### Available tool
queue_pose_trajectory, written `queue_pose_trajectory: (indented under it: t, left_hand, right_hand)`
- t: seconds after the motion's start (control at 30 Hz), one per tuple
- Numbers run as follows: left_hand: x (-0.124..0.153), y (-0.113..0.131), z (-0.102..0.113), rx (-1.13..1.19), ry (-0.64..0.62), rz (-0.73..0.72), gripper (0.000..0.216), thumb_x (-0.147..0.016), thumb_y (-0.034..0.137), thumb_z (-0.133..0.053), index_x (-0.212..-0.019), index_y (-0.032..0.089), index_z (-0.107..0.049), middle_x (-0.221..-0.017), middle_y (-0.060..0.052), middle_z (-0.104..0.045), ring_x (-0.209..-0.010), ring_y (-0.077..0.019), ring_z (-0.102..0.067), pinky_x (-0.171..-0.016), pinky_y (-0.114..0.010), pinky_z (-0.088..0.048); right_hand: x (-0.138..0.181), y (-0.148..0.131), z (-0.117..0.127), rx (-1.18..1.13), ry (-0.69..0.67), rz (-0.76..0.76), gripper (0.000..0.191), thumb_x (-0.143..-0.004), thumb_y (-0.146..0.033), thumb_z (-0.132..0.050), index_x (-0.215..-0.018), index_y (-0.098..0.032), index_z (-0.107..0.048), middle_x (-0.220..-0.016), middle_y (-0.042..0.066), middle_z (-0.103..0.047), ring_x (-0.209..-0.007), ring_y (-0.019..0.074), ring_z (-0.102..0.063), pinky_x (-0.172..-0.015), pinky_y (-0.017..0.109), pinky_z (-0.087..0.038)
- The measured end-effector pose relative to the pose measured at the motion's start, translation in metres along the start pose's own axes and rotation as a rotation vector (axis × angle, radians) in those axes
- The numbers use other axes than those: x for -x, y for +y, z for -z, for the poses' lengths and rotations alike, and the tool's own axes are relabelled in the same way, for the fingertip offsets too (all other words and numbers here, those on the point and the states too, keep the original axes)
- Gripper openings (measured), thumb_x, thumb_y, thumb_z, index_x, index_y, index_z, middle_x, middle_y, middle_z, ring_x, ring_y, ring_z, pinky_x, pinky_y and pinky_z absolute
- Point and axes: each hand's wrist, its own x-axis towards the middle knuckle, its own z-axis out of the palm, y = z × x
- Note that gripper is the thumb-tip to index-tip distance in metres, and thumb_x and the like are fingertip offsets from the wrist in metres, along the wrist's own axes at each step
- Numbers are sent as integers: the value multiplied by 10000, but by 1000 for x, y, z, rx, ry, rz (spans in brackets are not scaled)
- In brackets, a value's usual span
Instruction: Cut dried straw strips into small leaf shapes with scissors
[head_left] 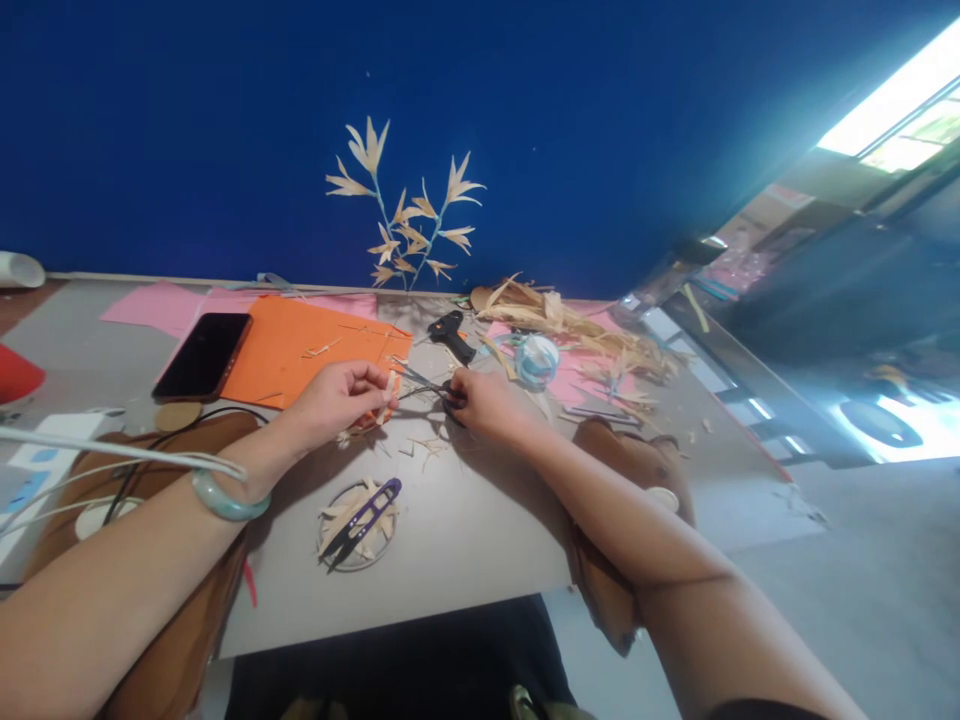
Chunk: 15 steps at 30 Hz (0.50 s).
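Note:
My right hand (484, 403) is closed around the handles of dark scissors (420, 380), whose parted blades point left toward my other hand. Pinched between the fingertips of my left hand (337, 398) is a small pale strip of dried husk (391, 382), close to the scissor tips. Short husk scraps (431, 447) are scattered on the table below. Nearer me, purple-handled thread snips (367, 522) lie across a small round dish (358, 566) of cut husk pieces.
An orange sheet (277, 340) and a phone (202, 355) lie at left. A black glue gun (452, 336), a roll of bluish tape (537, 360) and piled dried husks (570, 325) sit behind and right. Branches of husk flowers (412, 225) stand against the blue wall (225, 130).

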Motion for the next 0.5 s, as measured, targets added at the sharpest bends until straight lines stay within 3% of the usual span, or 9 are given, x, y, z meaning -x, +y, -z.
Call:
queue_pose_trajectory:
  t: [0.33, 0.5]
  left_hand:
    - [1, 2, -2, 63, 48, 16, 317, -663, 353, -747, -802, 137, -561, -691, -28, -674, -429, -58, -514, -419, -172, -383]
    - [2, 5, -3, 185, 98, -8, 316, -620, 359, -775, -766, 141, -599, -647, 21, -621, -445, -60, -521, -436, -180, -419]
  right_hand:
    - [-17, 12, -12, -93, 110, 38, 109, -752, -171, -622, -859, -172, -599, -778, 49, -658, -742, 168, -572, -692, 259, -365]
    - [-17, 23, -8, -343, 250, 147, 233, -721, -333, -682, -831, -168, -560, -758, 12, -631, -670, 136, -539, -648, 244, -386]
